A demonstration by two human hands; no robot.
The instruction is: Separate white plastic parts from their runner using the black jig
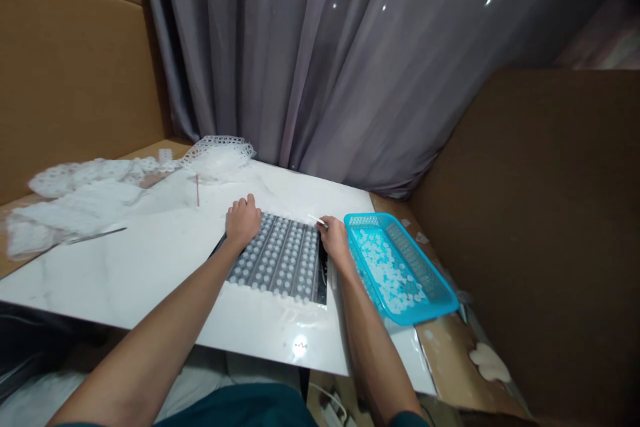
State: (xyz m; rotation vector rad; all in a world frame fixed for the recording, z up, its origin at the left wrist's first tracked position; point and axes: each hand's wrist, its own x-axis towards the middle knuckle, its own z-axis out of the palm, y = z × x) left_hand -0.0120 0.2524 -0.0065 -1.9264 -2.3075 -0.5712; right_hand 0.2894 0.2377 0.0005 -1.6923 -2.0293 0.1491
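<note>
A translucent white sheet with rows of round dots [285,255] lies over a dark backing [323,277] on the white table. At its upper left corner, my left hand [243,220] is closed with the fingers curled at the edge; the fingertips are partly hidden. My right hand [335,240] is at the upper right corner, closed around a slim tool with a pale tip and a dark part [320,222]. The tool's exact kind is too small to make out. Its tip points left over the sheet's far edge.
A blue plastic basket [360,219] with many small white discs stands right of my right forearm. White perforated scraps [217,157] and a crumpled white sheet [75,210] lie at the back left, near a thin metal tool [97,235] and a red stick [197,190]. Cardboard walls flank the table.
</note>
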